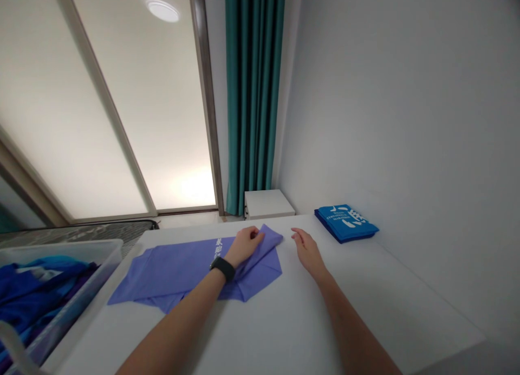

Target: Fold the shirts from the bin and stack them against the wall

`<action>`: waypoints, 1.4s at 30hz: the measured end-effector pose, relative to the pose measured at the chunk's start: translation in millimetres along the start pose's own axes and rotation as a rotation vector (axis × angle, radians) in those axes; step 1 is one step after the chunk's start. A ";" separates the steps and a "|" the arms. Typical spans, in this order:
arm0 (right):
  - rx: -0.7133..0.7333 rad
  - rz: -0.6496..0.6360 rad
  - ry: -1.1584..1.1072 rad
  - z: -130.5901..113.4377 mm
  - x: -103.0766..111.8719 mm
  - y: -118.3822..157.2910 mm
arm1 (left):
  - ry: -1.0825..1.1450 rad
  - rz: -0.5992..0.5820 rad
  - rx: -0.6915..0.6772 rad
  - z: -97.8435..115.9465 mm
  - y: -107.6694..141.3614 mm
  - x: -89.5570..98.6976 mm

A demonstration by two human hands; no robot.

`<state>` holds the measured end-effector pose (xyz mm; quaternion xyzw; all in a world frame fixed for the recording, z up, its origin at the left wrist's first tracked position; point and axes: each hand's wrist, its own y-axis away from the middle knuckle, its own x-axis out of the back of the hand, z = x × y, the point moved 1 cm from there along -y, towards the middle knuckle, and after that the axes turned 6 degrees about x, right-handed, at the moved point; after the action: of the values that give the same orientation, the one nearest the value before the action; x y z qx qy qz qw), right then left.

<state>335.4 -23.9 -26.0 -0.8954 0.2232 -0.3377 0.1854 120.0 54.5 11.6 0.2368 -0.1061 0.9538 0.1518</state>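
A purple T-shirt (179, 266) with white lettering lies spread across the white table, partly folded over at its right end. My left hand (246, 246), with a dark watch (223, 267) on the wrist, rests over that end, its fingers closed on the fabric near the far edge. Part of the shirt is hidden under my left forearm. To the right of the shirt, my right hand (307, 251) hovers apart from the cloth. Its fingers are loosely extended with nothing in them.
A folded blue stack of clothes (349, 223) with white print sits at the back right by the wall. At left stands a translucent bin (109, 250) of blue and purple garments. Beyond the table are a small white cabinet (268, 202) and a green curtain (255, 93).
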 end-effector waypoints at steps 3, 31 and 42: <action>0.025 -0.053 0.033 -2.0 -4.6 2.4 | 0.093 0.034 0.075 -20.3 -18.1 14.8; -0.286 -0.305 -0.282 -27.6 -53.6 -32.6 | 0.686 0.110 0.298 -63.0 -28.2 26.7; -0.480 -0.458 -0.294 -15.1 -53.1 -70.0 | 0.583 -0.609 0.075 -2.8 1.4 21.6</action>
<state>308.5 59.4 -9.2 -0.9792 0.0608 -0.1763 -0.0803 100.1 59.2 19.5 -0.0169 0.0507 0.8955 0.4418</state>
